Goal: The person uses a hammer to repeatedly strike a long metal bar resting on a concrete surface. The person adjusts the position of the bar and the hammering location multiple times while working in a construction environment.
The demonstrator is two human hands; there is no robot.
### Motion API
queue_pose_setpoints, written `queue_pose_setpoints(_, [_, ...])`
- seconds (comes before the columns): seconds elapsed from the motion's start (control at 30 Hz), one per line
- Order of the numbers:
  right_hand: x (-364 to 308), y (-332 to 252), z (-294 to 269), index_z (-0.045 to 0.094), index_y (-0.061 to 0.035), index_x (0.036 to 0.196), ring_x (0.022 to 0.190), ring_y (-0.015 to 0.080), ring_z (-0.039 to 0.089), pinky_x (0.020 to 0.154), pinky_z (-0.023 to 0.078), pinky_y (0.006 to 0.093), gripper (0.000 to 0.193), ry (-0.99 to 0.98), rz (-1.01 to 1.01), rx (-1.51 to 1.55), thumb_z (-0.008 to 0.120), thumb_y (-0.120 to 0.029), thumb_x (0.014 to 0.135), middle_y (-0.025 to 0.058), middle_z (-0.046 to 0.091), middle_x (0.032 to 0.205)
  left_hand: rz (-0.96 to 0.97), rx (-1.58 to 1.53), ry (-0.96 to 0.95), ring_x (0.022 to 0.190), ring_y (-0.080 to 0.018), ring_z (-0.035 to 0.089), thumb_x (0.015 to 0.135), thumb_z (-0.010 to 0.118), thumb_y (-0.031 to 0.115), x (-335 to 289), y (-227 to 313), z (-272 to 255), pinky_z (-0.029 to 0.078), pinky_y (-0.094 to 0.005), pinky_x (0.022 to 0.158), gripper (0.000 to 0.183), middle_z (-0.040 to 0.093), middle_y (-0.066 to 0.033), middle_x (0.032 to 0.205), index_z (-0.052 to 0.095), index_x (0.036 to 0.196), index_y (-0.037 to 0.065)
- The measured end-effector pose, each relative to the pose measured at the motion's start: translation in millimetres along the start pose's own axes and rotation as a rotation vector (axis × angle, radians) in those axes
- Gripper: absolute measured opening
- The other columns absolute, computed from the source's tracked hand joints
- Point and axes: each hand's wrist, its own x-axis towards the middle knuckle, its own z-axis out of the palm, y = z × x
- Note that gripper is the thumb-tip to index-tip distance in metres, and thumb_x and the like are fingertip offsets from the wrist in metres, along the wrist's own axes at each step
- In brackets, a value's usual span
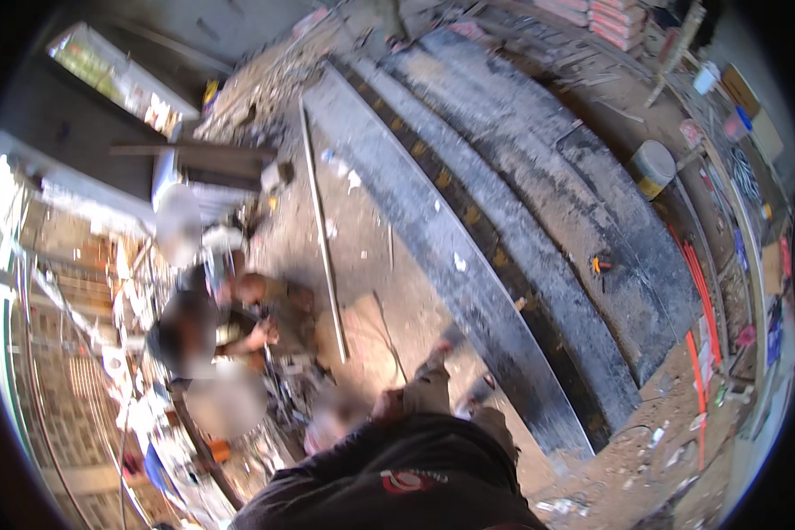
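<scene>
My left hand (387, 405) hangs beside my trousers at the lower middle, just past the hem of my dark shirt (389, 473). It is small and blurred, so its fingers and anything in them cannot be made out. A thin dark line, perhaps a rod or a shadow, runs over the floor (428, 305) and ends near this hand. My right hand is out of view. Ahead and to the right lie long grey-black slabs (450, 256), stepped side by side. A small orange and black tool (601, 264) rests on the broad far slab (539, 132).
A long pale pole (322, 230) lies on the floor. Several people crouch at the left, among them a person's hand (263, 332). A white bucket (655, 168) and orange pipes (698, 274) are at the right. Rubble (238, 110) lies at the back left.
</scene>
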Motion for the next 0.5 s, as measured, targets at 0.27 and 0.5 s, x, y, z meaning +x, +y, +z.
queue_pose_setpoints(0.27, [-9, -78, -37, 0.053, -0.0099, 0.077, 0.039, 0.018, 0.043, 0.036, 0.036, 0.0365, 0.037, -0.013, -0.177, -0.228, 0.061, -0.043, 0.092, 0.0038, 0.044, 0.054, 0.349, -0.078, 0.032, 0.08, -0.0419, 0.063, 0.095, 0.047, 0.024, -96, -58, 43, 0.051, -0.0487, 0.075, 0.033, 0.063, -0.0224, 0.087, 0.053, 0.111, -0.004])
queue_pose_setpoints(0.5, [-41, -123, -22, 0.052, -0.0097, 0.077, 0.038, 0.0184, 0.043, 0.036, 0.036, 0.0372, 0.038, -0.022, -0.189, -0.447, 0.062, -0.043, 0.092, 0.0038, 0.044, 0.054, -0.039, -0.145, 0.162, 0.083, -0.0405, 0.063, 0.092, 0.049, 0.022, -98, -53, 34, 0.051, -0.0474, 0.077, 0.03, 0.064, -0.0221, 0.09, 0.057, 0.108, -0.003])
